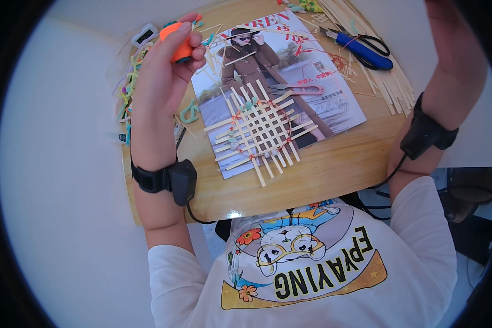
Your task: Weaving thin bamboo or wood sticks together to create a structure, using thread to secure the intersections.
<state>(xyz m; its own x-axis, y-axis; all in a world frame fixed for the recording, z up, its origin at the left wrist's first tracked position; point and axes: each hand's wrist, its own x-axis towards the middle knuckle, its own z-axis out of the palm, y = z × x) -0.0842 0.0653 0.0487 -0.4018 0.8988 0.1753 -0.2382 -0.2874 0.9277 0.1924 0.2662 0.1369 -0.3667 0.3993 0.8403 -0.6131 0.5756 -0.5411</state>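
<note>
At the upper left, my left hand [175, 60] is closed round an orange spool of thread [172, 39] with a dark green end. My right forearm [454, 71] rises to the top right edge; its hand is mostly cut off there and the fingers do not show. Between my arms, a lattice of woven flat wooden strips [265, 128] lies on a magazine [333, 93], out of reach of both hands' grip. Orange thread and bits of pale green fuzzy wire are tied about its rim. Pink-handled thread snips [303, 89] rest beside the lattice.
Blue-handled pliers [363, 52] and black-handled scissors [374, 44] lie on loose wooden strips [391, 90] at the right. Colourful fuzzy wire pieces [128, 90] line the table's left edge, near a small white digital device [144, 35]. The wooden table [311, 175] curves close before me.
</note>
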